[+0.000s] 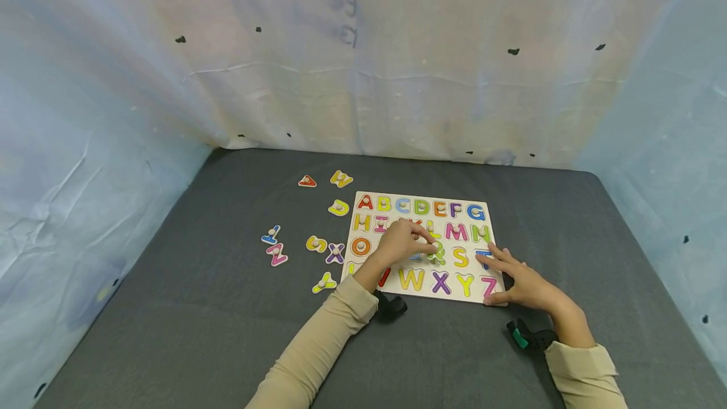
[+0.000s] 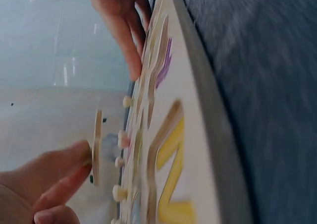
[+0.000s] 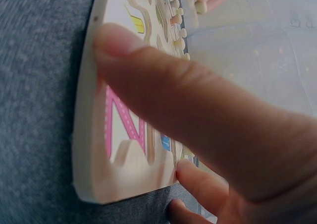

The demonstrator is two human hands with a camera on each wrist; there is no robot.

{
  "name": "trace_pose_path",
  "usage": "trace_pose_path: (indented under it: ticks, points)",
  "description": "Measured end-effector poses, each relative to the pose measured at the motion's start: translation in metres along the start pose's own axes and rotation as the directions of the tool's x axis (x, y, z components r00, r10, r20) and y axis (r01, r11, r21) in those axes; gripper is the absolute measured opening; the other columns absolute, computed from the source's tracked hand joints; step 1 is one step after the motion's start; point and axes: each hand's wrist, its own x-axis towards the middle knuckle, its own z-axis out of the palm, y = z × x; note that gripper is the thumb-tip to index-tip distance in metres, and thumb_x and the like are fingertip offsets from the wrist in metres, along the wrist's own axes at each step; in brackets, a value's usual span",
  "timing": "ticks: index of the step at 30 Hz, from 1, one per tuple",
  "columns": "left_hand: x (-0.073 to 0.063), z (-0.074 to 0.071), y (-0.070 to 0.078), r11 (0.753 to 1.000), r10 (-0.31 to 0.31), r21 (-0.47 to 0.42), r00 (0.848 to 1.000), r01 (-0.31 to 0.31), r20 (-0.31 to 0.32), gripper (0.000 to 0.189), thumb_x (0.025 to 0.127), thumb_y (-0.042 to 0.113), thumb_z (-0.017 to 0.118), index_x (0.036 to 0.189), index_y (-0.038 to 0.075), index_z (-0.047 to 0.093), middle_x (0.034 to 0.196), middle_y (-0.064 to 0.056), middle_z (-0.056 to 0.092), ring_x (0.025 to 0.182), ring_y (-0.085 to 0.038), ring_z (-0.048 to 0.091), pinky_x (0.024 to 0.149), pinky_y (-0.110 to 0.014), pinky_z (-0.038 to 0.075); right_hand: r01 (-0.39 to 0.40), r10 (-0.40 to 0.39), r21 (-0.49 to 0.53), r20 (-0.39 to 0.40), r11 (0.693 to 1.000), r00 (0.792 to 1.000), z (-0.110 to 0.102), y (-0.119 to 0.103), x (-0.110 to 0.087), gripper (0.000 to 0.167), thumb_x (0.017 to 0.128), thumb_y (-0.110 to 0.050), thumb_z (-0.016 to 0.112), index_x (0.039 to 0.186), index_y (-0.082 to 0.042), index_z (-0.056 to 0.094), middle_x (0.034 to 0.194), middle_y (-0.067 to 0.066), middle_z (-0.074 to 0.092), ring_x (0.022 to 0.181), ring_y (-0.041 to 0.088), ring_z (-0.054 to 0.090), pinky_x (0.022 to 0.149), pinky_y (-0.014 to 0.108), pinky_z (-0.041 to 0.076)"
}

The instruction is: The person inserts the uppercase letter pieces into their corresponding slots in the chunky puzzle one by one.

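Note:
My left hand [image 1: 397,245] pinches a green letter R piece [image 1: 437,255] between thumb and fingertips, over the third row of the alphabet board [image 1: 472,246]. The left wrist view catches the piece [image 2: 97,149] edge-on, raised above the board. At the board's right end lies my right hand [image 1: 531,286], thumb on the near edge by the pink Z recess [image 1: 489,285] and fingers extended near the blue T recess [image 1: 483,259]. Knobbed letters sit in the upper rows, among them the orange O [image 1: 360,247]. Yellow W [image 1: 411,279] and purple X [image 1: 440,282] recesses show bare.
Several loose letters lie left of the board: red V [image 1: 307,181], yellow W [image 1: 341,178], U [image 1: 339,207], S [image 1: 316,244] and Y [image 1: 324,283], purple X [image 1: 335,253], blue T [image 1: 271,234], pink Z [image 1: 276,254]. Sheeting [image 1: 397,106] hangs behind the grey table [image 1: 199,308].

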Motion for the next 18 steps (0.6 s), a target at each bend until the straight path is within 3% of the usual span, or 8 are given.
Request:
trace_pose_path:
  ticks: [4,10,18]
  points:
    - [0.003,0.007,0.002,0.999,-0.032,0.024,0.999,0.032,-0.018,0.014,0.077,0.03,0.08,0.087,0.021,0.079,0.099,-0.002,0.069,0.076,-0.008,0.051,0.06,-0.019,0.034,0.002,-0.002,-0.01,-0.001,1.0,1.0,0.0,0.0,0.0,0.089,0.072,-0.028,0.083,0.145,-0.002,0.039,0.156,0.034,0.011,0.138,0.064,0.001,0.101,0.081,0.0]
    - [0.004,0.014,0.003,0.993,-0.108,0.052,0.994,0.109,-0.027,0.014,0.077,0.031,0.081,0.083,0.02,0.079,0.083,0.002,0.065,0.07,-0.008,0.048,0.059,-0.019,0.033,0.003,-0.003,-0.014,-0.005,1.0,1.0,0.001,-0.001,0.0,0.089,0.072,-0.027,0.083,0.145,-0.002,0.039,0.155,0.034,0.012,0.138,0.065,0.002,0.1,0.081,0.001]
    - [0.004,0.018,0.005,0.986,-0.136,0.088,0.99,0.139,-0.041,0.012,0.078,0.033,0.08,0.082,0.021,0.078,0.084,0.002,0.068,0.071,-0.009,0.052,0.058,-0.021,0.034,0.002,-0.002,-0.012,-0.008,1.0,1.0,0.001,0.0,-0.001,0.089,0.072,-0.027,0.083,0.145,-0.002,0.039,0.156,0.034,0.012,0.138,0.065,0.002,0.1,0.081,0.0]
